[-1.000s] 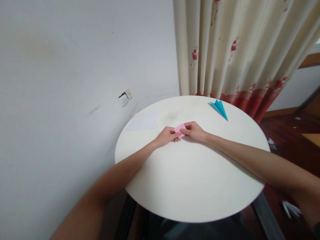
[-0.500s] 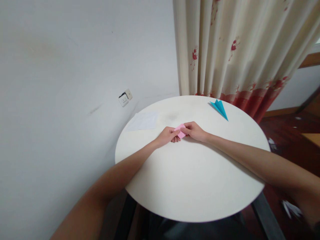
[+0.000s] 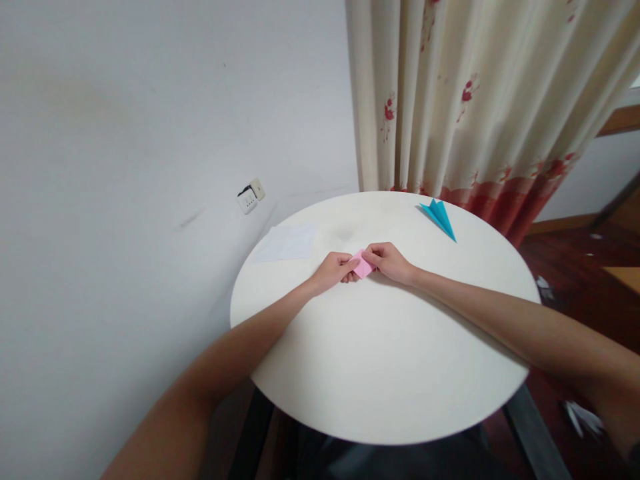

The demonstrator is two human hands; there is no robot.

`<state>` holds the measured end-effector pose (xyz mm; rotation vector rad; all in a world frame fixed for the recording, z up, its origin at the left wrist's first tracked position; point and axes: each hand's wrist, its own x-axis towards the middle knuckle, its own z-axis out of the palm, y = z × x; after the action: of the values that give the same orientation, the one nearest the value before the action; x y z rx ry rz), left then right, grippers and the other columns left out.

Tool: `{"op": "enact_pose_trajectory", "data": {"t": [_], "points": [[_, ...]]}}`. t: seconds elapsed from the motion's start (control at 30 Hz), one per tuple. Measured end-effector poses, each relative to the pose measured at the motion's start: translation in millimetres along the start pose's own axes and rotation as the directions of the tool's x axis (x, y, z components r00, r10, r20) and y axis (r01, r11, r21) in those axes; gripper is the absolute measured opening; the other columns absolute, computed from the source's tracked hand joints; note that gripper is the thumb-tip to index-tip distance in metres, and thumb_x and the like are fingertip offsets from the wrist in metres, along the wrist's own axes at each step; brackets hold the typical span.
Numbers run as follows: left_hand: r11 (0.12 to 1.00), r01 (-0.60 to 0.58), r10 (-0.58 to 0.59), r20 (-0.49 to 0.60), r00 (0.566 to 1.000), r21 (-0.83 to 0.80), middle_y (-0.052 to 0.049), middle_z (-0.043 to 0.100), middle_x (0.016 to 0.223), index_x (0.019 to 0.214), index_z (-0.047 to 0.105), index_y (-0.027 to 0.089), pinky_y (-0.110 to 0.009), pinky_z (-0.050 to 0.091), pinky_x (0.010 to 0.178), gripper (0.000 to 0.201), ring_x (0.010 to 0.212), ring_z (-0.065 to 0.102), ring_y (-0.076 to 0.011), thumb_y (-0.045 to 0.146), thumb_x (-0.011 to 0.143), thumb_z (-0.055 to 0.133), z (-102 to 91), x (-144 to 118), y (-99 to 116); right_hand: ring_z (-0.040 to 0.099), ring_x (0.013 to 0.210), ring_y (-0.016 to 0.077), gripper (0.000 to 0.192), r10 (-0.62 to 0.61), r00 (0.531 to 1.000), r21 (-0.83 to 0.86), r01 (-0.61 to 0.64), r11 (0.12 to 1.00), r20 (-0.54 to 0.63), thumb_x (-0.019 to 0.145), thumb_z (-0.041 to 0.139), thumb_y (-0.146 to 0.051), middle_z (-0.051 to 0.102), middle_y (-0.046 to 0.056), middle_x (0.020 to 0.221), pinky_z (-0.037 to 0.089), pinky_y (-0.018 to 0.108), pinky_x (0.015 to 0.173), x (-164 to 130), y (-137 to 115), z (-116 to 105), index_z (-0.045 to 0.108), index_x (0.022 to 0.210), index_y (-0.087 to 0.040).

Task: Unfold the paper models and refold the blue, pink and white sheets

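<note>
- Paper [image 3: 365, 269], pink and folded into a small diamond, is held between both hands near the middle of the bench [image 3: 390, 360], with one corner pointed toward the near edge; whether the bench is touched by it cannot be told.
- Its left side is pinched by the grip of the left hand [image 3: 330, 273], the thumb being laid on top and the fingers curled beneath.
- Its right side is pinched by the grip of the right hand [image 3: 393, 264], the thumb being pressed on the upper face.
- Beyond the right hand, well apart from it, a blue paper plane [image 3: 440, 218] is placed near the far edge, its tip pointed toward the near right.
- Beyond the left hand, a white sheet [image 3: 287, 242] is laid flat near the wall [image 3: 150, 133].
</note>
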<state>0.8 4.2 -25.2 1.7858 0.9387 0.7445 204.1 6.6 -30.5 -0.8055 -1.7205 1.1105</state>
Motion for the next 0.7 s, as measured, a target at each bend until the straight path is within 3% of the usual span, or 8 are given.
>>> {"op": "enact_pose_trajectory", "data": {"t": [0.33,0.7], "points": [[1.0,-0.006,0.004,-0.071,0.997,-0.024,-0.002,0.064,0.068,0.089,0.064,0.014,-0.019,0.039,0.047,0.047,0.052,0.055,-0.0089,0.059,0.081,0.072,3.8,0.2,3.9,0.04,0.059,0.0122,0.037,-0.029,0.995,-0.186,0.047,0.981,0.099,0.089,0.05,-0.048,0.048,-0.003,0.06,0.031,0.026,0.055,-4.7,-0.9,0.2,0.052,0.066,-0.019],[0.998,0.028,-0.034,-0.117,0.993,-0.052,-0.004,0.066,0.075,0.089,0.068,0.012,-0.021,0.04,0.05,0.048,0.061,0.056,-0.0114,0.059,0.078,0.076,4.3,-2.2,7.5,0.041,0.058,0.0118,0.034,-0.036,0.996,-0.201,0.053,0.978,0.087,0.088,0.053,-0.043,0.05,-0.003,0.061,0.031,0.026,0.054,-5.5,-2.1,1.3,0.056,0.066,-0.018]]}}
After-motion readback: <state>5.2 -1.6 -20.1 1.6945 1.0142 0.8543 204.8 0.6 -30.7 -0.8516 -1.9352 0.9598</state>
